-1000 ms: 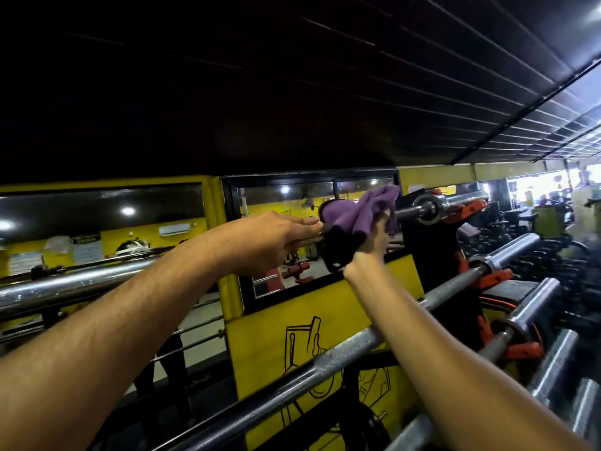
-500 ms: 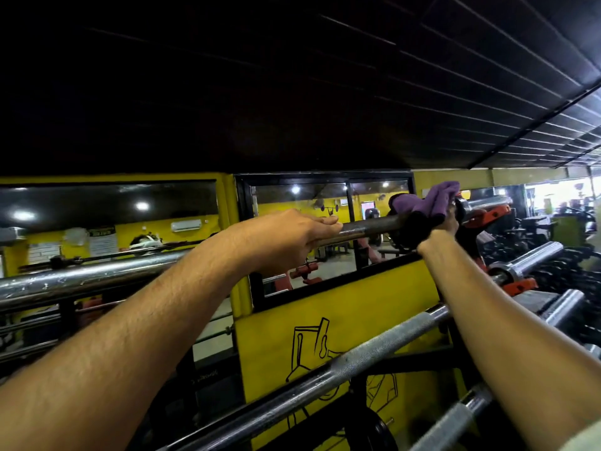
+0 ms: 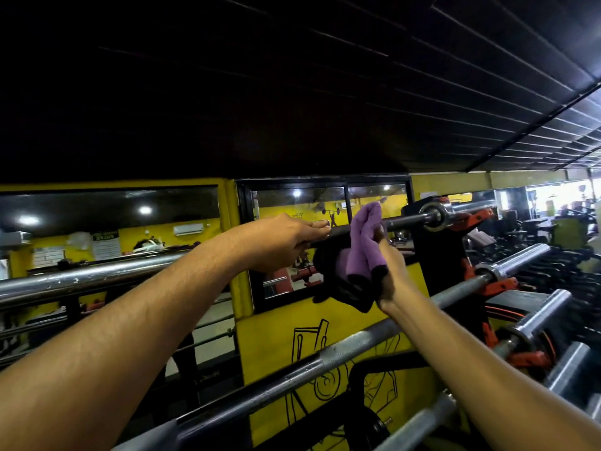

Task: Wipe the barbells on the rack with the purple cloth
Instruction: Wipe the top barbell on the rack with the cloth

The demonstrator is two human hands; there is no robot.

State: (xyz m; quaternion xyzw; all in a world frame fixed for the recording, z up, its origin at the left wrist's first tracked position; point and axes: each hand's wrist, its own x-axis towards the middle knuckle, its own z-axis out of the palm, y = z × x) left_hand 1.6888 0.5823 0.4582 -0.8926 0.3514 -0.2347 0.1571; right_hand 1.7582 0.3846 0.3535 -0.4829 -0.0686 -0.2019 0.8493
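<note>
The top barbell (image 3: 410, 221) runs across the rack from left to right at chest height. My left hand (image 3: 286, 240) grips its shaft from above. Just to the right, my right hand (image 3: 385, 255) holds the purple cloth (image 3: 364, 245) bunched around the same bar, with a dark part of the cloth hanging below. A second barbell (image 3: 325, 358) lies lower and nearer, running under my right forearm. The rack's black upright (image 3: 435, 255) with red hooks stands right of the cloth.
More barbell sleeves (image 3: 533, 317) stack down the rack at the right. A chrome bar end (image 3: 81, 278) reaches in from the left. Behind is a yellow wall (image 3: 276, 340) with mirrors (image 3: 292, 203). A low dark ceiling hangs overhead.
My right hand slid the cloth right along the top bar, then back left close to my left hand. My left hand kept its grip on the bar.
</note>
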